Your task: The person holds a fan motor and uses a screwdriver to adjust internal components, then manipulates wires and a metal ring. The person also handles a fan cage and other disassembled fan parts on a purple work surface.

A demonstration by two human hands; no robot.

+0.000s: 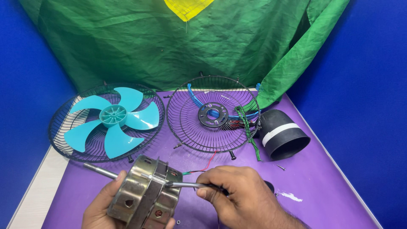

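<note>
While the left hand (98, 207) gripped the fan motor (144, 191) at lower centre, the right hand (239, 193), fingers clamped on a screwdriver (188, 185), needed its tip kept square on the casing screw.

The fan motor (144, 193) is a round, dull-metal casing with a darker band around its middle and hexagonal holes in its side. It rests tilted in the left hand (101, 208), its thin shaft (99, 171) sticking out up and away from that hand. The screwdriver (190, 185), gripped in the right hand (241, 197), lies nearly level, its metal tip touching the casing's upper edge.
</note>
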